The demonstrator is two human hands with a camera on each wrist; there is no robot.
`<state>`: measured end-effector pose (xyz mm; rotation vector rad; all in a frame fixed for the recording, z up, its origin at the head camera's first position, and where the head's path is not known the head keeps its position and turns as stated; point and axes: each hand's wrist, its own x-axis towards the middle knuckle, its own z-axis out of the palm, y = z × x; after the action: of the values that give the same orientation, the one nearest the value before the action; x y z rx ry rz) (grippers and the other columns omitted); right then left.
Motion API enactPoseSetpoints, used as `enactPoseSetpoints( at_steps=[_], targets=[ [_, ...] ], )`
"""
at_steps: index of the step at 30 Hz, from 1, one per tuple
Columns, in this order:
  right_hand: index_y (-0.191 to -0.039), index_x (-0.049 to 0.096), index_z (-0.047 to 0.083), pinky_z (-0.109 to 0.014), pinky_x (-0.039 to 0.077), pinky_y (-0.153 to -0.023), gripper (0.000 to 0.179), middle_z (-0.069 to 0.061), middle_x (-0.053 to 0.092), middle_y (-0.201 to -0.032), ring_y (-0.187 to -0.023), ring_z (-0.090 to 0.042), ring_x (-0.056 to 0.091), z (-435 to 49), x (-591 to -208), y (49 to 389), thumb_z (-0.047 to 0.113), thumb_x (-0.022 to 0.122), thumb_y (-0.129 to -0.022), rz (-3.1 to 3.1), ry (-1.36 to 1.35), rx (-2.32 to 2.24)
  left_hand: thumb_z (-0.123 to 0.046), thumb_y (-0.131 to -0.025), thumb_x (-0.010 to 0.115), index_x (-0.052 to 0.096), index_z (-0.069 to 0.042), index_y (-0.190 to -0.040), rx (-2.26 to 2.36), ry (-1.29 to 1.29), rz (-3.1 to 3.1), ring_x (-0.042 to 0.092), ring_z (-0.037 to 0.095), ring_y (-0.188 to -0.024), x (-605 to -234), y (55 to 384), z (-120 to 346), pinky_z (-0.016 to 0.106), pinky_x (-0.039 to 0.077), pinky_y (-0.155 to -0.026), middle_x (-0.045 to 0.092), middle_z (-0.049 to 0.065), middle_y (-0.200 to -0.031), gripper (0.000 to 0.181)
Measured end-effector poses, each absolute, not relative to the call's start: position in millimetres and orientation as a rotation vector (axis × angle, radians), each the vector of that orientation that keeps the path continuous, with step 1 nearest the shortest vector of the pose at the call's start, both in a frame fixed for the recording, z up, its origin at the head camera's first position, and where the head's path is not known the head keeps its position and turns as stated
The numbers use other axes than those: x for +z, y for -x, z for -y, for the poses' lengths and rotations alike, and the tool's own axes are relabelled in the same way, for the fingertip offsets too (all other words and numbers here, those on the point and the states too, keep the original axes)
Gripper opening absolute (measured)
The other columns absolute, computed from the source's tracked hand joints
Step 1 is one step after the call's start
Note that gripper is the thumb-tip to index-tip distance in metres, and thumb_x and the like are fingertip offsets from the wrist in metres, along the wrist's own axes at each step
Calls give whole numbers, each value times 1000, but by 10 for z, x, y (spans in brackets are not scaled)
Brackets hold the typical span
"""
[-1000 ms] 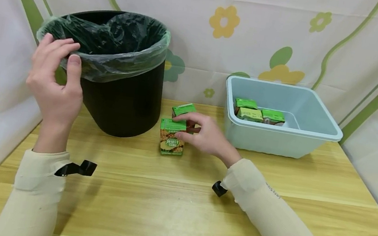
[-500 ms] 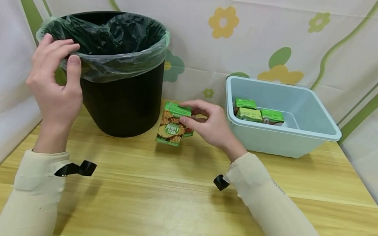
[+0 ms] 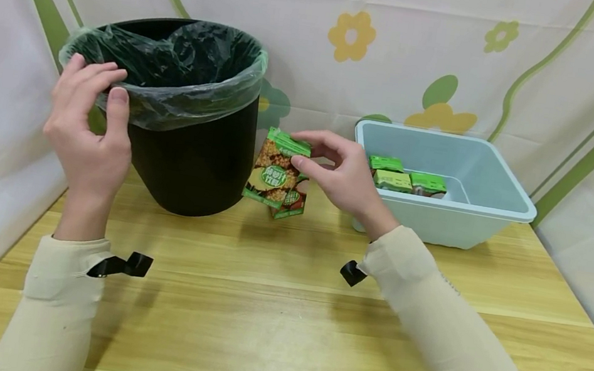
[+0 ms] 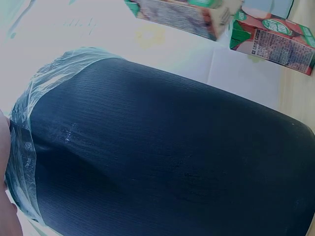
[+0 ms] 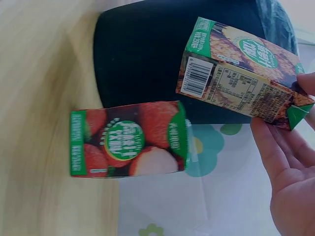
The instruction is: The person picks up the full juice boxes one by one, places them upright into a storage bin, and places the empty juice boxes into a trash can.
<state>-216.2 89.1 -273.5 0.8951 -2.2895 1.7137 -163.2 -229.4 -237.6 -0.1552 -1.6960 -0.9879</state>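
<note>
My right hand (image 3: pixel 345 170) pinches a pineapple juice box (image 3: pixel 273 169) by its top end. The box hangs tilted above the wood table, beside the bin; its barcode side shows in the right wrist view. Partly behind it in the head view stands a strawberry juice box (image 5: pixel 125 140), apart from my fingers. My left hand (image 3: pixel 89 124) holds the near left rim of the black trash bin (image 3: pixel 197 162), thumb outside, fingers at the top edge. A translucent green bag (image 3: pixel 195 101) lines the bin and folds over its rim. Only a bit of that hand shows in the left wrist view.
At the right stands a light blue plastic tub (image 3: pixel 440 221) with several green-topped juice boxes (image 3: pixel 393 181) at its left end. A white cloth (image 3: pixel 309 16) with printed flowers hangs behind the wood table (image 3: pixel 276 335).
My right hand has gripped the pineapple juice box and lifted it off the table, tilting it. The strawberry box behind now shows more below it. My left hand stays at the bin rim.
</note>
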Motion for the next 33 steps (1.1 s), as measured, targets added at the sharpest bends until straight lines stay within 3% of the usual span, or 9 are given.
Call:
enactPoseSetpoints(
  at_steps=[7, 15, 22, 33],
  targets=[
    [-133, 74, 14, -33, 59, -88, 36, -5, 71, -108, -101, -20, 72, -891, -2593, 2153, 17, 74, -98, 2246, -909, 1714, -19, -99, 60, 78, 5, -117, -993, 159, 1693, 54, 15, -147, -2378, 1631, 2286, 29, 29, -131, 74, 23, -129, 35],
    [-134, 74, 10, -31, 58, -85, 36, -8, 74, -121, -100, -21, 73, -848, -2468, 2158, 14, 73, -98, 2153, -923, 1776, -20, -99, 60, 78, 5, -117, -995, 153, 1690, 54, 14, -147, -2384, 1633, 2286, 29, 30, -131, 74, 22, -129, 35],
    [-134, 72, 6, -36, 63, -98, 35, -14, 74, -128, -105, -21, 75, -800, -2321, 2147, 10, 71, -100, 2046, -891, 1962, -20, -99, 60, 78, 5, -117, -992, 154, 1696, 54, 14, -147, -2385, 1645, 2286, 29, 29, -131, 74, 22, -130, 36],
    [-133, 72, 7, -41, 63, -100, 33, -16, 75, -123, -110, -27, 74, -652, -2016, 2076, 9, 71, -99, 1902, -861, 2168, -20, -100, 59, 77, 6, -118, -997, 146, 1699, 53, 14, -148, -2374, 1631, 2285, 28, 29, -131, 74, 22, -131, 36]
  ],
)
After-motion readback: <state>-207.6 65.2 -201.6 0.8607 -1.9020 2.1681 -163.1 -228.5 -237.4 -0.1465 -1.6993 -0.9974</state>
